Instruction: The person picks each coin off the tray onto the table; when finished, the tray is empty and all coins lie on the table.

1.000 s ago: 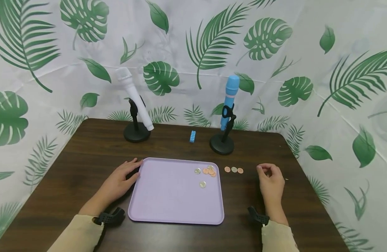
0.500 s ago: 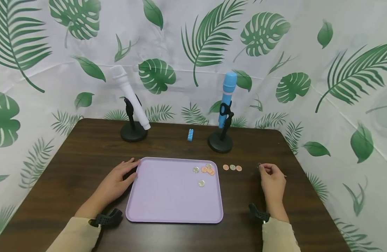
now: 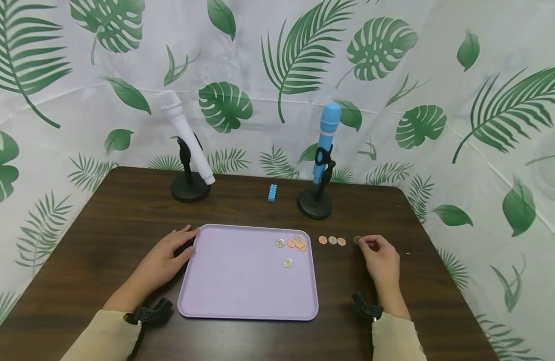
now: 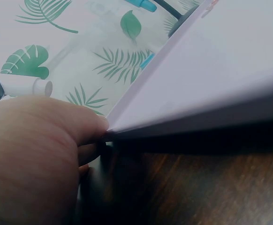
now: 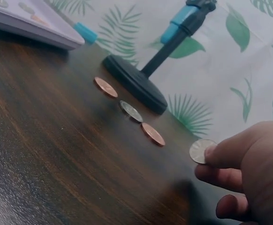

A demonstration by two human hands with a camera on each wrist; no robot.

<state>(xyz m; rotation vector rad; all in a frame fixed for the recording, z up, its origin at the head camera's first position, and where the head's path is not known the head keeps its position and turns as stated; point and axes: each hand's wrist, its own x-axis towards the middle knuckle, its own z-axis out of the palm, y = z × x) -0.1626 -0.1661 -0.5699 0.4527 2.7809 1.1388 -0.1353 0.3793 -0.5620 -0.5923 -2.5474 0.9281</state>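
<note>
My right hand (image 3: 382, 260) pinches a silver coin (image 5: 200, 151) between thumb and fingers, to the right of a row of coins on the table. That row has a copper coin (image 3: 323, 240), a silver coin (image 3: 333, 240) and another copper coin (image 3: 342, 241). My left hand (image 3: 162, 260) rests at the left edge of the lilac tray (image 3: 245, 281), its fingers fairly straight and touching the rim. Several coins lie in the tray's upper right, copper ones (image 3: 291, 243) clustered with a silver one, and a silver coin (image 3: 287, 262) lower down.
A white microphone (image 3: 187, 135) on a black stand (image 3: 190, 188) is at the back left. A blue microphone (image 3: 328, 131) on another black stand (image 3: 315, 203) is behind the coin row. Between the stands lies a small blue block (image 3: 272, 192). A leaf-patterned cloth hangs behind the table.
My right hand has moved left toward the coin row, and the silver coin in its fingertips now shows clearly. My left hand stays at the tray; the head view has shifted slightly.
</note>
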